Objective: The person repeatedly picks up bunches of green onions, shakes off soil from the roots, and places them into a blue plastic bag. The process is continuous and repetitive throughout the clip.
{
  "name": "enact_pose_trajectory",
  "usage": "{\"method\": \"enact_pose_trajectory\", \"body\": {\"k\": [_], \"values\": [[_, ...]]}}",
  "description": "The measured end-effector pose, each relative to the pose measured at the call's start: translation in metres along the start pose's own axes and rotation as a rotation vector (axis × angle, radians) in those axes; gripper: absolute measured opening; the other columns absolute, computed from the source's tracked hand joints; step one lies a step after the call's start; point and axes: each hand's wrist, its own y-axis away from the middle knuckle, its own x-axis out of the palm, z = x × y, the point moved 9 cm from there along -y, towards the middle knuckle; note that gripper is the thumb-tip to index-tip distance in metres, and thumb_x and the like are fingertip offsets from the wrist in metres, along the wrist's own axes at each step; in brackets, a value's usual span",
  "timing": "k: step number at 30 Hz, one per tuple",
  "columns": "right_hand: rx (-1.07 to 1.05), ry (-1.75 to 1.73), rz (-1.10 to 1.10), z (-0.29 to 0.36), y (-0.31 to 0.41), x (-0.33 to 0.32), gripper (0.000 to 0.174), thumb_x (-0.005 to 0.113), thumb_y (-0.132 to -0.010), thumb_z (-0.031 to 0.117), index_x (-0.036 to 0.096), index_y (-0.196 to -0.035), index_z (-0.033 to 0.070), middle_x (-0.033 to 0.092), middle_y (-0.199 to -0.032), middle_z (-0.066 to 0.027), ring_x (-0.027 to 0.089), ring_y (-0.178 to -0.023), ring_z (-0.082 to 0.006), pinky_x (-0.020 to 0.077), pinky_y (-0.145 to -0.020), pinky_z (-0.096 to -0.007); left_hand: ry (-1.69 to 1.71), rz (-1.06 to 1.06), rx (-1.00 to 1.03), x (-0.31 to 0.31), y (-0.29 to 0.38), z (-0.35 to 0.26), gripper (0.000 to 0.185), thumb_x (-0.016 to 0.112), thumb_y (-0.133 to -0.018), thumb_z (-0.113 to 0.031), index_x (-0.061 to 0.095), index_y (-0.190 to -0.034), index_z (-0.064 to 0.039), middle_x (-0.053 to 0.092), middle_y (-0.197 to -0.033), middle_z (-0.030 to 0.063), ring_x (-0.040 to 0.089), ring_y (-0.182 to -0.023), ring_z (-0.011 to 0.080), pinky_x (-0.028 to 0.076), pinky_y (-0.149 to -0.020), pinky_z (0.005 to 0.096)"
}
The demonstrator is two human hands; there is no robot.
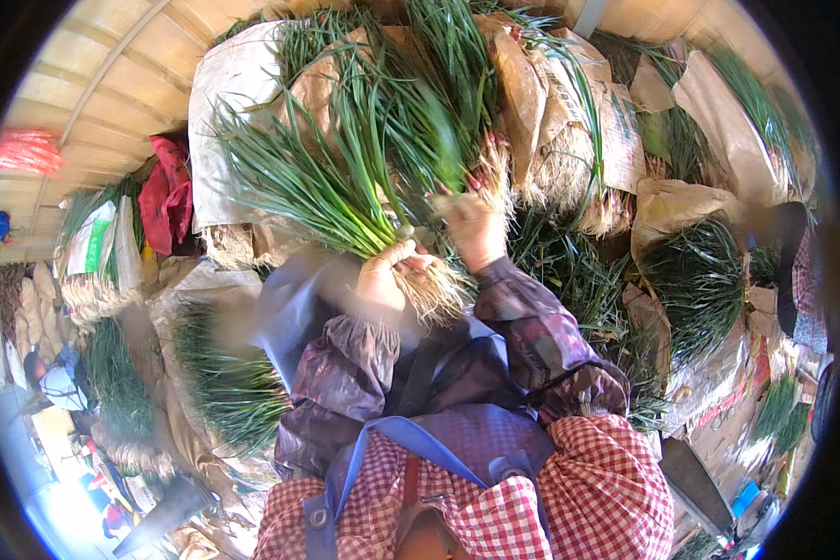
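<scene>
My left hand (381, 280) grips a bunch of green onions (336, 189) near its root end. The long green leaves fan out to the upper left. Pale stringy roots (430, 290) hang below my fingers and partly hide the lap. Close by on the right, my right hand (472, 227) is curled and blurred, its fingertips at the lower ends of some smeared green leaves (444, 150). Whether those leaves are in its grasp cannot be made out. Behind it lies a larger stack of green onions (455, 77) with reddish stems and pale roots.
Woven sacks (231, 119) wrap other bundles along the back. Loose green leaves (567, 273) lie to my right, beside a sack-wrapped heap (700, 280). Another heap of green onions (231, 378) sits at my left. Farther left, a person (59, 378) is visible.
</scene>
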Motion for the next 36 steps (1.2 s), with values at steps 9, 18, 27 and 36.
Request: {"method": "enact_pose_trajectory", "body": {"k": [9, 18, 27, 36], "values": [[0.401, -0.932, 0.731, -0.013, 0.011, 0.048, 0.028, 0.053, -0.09, 0.033, 0.062, -0.094, 0.007, 0.059, -0.066, -0.0013, 0.049, -0.052, -0.0047, 0.0334, -0.04, -0.0196, 0.524, 0.397, -0.208, 0.051, 0.032, 0.0, 0.02, 0.056, -0.08, -0.006, 0.055, -0.099, -0.001, 0.056, -0.097, 0.0134, 0.051, -0.092, 0.0236, 0.045, -0.081, 0.0341], [0.144, 0.328, 0.55, -0.085, -0.019, 0.046, 0.032, 0.058, -0.085, 0.03, 0.063, -0.095, 0.001, 0.062, -0.062, -0.0092, 0.057, -0.048, -0.0145, 0.0434, -0.045, -0.0264, 0.401, 0.234, -0.15, 0.025, 0.032, 0.003, 0.019, 0.057, -0.076, -0.003, 0.06, -0.095, -0.004, 0.058, -0.094, 0.0121, 0.054, -0.086, 0.0258, 0.048, -0.069, 0.0325], [-0.311, 0.152, -0.07, 0.033, -0.006, 0.035, 0.019, 0.06, -0.082, 0.025, 0.06, -0.075, 0.007, 0.062, -0.067, -0.0126, 0.06, -0.057, -0.0277, 0.0467, -0.051, -0.0354, 0.354, 0.138, -0.152, 0.019, 0.02, 0.009, 0.011, 0.056, -0.077, -0.003, 0.057, -0.088, -0.002, 0.06, -0.081, 0.0105, 0.055, -0.071, 0.0217, 0.047, -0.07, 0.0336], [-0.02, 0.638, 0.44, -0.1, -0.027, 0.039, 0.028, 0.054, -0.081, 0.039, 0.067, -0.095, 0.019, 0.066, -0.086, -0.0106, 0.064, -0.077, -0.0296, 0.0506, -0.07, -0.0397, 0.344, 0.365, 0.165, 0.04, 0.044, -0.046, 0.051, 0.061, -0.078, -0.013, 0.043, -0.125, -0.006, 0.054, -0.107, 0.0096, 0.05, -0.084, 0.0181, 0.046, -0.07, 0.0317]]}}
